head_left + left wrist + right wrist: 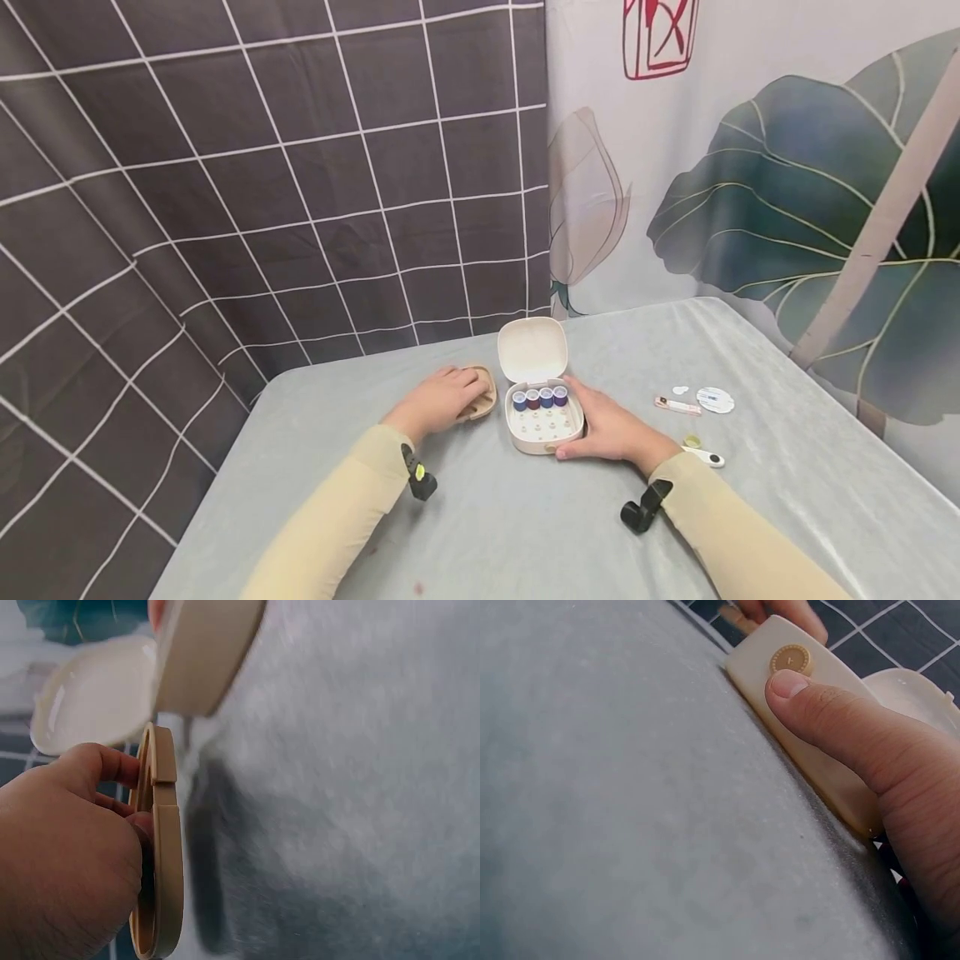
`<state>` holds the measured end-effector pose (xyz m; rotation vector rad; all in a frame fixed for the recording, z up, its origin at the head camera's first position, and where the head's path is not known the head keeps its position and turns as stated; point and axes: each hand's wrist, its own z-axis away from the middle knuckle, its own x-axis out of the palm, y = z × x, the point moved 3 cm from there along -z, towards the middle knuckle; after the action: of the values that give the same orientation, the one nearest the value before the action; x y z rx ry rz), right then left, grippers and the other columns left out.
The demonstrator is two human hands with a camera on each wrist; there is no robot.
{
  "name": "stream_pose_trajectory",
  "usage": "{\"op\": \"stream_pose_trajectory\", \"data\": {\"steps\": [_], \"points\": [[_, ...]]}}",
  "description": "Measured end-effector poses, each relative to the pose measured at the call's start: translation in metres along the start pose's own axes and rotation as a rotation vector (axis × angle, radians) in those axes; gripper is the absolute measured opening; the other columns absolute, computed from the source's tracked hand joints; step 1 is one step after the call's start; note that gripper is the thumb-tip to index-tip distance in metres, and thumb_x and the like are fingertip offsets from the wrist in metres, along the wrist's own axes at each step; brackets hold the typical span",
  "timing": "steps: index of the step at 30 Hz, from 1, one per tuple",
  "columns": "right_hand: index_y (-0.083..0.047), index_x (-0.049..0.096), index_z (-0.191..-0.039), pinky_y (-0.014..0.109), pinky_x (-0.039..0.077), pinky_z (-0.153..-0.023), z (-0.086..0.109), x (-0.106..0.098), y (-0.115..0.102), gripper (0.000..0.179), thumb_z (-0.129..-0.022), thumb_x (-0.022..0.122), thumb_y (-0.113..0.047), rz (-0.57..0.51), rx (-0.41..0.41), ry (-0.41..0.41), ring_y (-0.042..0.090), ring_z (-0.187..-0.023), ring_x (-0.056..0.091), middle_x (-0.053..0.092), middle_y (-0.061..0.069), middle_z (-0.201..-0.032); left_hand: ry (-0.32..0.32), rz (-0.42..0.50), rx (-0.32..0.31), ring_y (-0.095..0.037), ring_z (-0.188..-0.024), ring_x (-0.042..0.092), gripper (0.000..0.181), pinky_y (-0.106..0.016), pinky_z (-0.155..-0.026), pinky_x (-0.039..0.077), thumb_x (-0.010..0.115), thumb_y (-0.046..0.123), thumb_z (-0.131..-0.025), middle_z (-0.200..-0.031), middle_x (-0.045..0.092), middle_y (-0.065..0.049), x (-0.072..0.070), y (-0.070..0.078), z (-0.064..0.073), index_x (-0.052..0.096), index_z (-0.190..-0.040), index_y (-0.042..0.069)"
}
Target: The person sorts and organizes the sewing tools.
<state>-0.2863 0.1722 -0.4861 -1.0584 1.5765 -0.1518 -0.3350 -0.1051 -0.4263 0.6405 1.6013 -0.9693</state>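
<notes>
A cream sewing box [528, 446] stands on the cloth with its lid [532, 350] raised. Several thread spools [547, 397] in blue, dark red and purple line its back row, with small pegs in front. My right hand [611, 425] grips the box's right side; in the right wrist view the thumb lies by the round button-shaped clasp [790, 660]. Left of the box, my left hand [438, 400] holds a tan, round-cornered tray [486, 400], fingers curled inside its rim [169, 862]. The tray stands on edge in the left wrist view. The hand hides much of its inside.
On the right of the grey cloth [465, 533] lie a white disc [716, 400], a pink-and-white strip [677, 406], a small white piece [680, 390], a yellow-green ring-like item [692, 442] and a white tool with a dark dot [707, 457]. Curtains hang behind.
</notes>
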Motion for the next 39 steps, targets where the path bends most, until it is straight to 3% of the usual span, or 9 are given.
{"op": "stream_pose_trajectory", "data": {"steps": [6, 9, 18, 24, 30, 39], "points": [[-0.004, 0.028, -0.156, 0.054, 0.036, -0.114, 0.001, 0.001, 0.0, 0.127, -0.062, 0.091, -0.059, -0.003, 0.004, 0.006, 0.034, -0.135, 0.049, 0.051, 0.016, -0.146, -0.043, 0.009, -0.024, -0.025, -0.133, 0.049, 0.038, -0.051, -0.116, 0.035, 0.066, 0.026, -0.099, -0.136, 0.052, -0.003, -0.011, 0.008, 0.001, 0.053, -0.135, 0.023], [-0.003, 0.028, -0.156, 0.055, 0.037, -0.113, 0.002, 0.002, -0.001, 0.125, -0.062, 0.091, -0.058, -0.004, 0.006, 0.006, 0.035, -0.134, 0.05, 0.052, 0.017, -0.145, -0.048, 0.006, -0.015, -0.024, -0.131, 0.049, 0.039, -0.049, -0.112, 0.04, 0.066, 0.029, -0.099, -0.132, 0.052, -0.003, -0.015, 0.012, 0.0, 0.053, -0.135, 0.023], [-0.003, 0.028, -0.156, 0.054, 0.039, -0.112, 0.001, 0.0, 0.0, 0.125, -0.062, 0.092, -0.057, 0.007, 0.026, 0.002, 0.034, -0.132, 0.051, 0.053, 0.018, -0.143, 0.022, 0.013, 0.077, -0.02, -0.115, 0.054, 0.035, -0.035, -0.104, 0.046, 0.064, 0.03, -0.1, -0.116, 0.053, -0.002, -0.03, 0.03, -0.011, 0.054, -0.132, 0.02], [-0.003, 0.028, -0.156, 0.053, 0.04, -0.111, 0.001, 0.001, -0.001, 0.126, -0.062, 0.091, -0.058, 0.01, 0.034, -0.002, 0.033, -0.13, 0.053, 0.054, 0.017, -0.141, 0.029, 0.065, 0.112, -0.019, -0.118, 0.052, 0.034, -0.032, -0.107, 0.044, 0.063, 0.029, -0.101, -0.125, 0.053, -0.003, -0.035, 0.044, -0.022, 0.055, -0.133, 0.019], [-0.002, 0.028, -0.156, 0.054, 0.041, -0.109, 0.001, 0.001, 0.0, 0.126, -0.063, 0.091, -0.058, 0.012, 0.01, 0.008, 0.032, -0.128, 0.054, 0.055, 0.017, -0.141, 0.061, 0.044, 0.138, -0.017, -0.111, 0.055, 0.034, -0.031, -0.102, 0.046, 0.065, 0.027, -0.1, -0.12, 0.054, -0.002, -0.039, 0.058, -0.037, 0.057, -0.131, 0.018], [-0.008, 0.022, -0.16, 0.049, 0.042, -0.11, 0.001, 0.0, 0.004, 0.128, -0.064, 0.09, -0.06, -0.028, -0.051, 0.01, 0.023, -0.13, 0.052, 0.05, 0.009, -0.149, 0.05, 0.03, 0.176, -0.017, -0.118, 0.054, 0.031, -0.03, -0.106, 0.043, 0.061, 0.025, -0.101, -0.124, 0.054, -0.001, -0.039, 0.081, -0.064, 0.057, -0.131, 0.018]]}}
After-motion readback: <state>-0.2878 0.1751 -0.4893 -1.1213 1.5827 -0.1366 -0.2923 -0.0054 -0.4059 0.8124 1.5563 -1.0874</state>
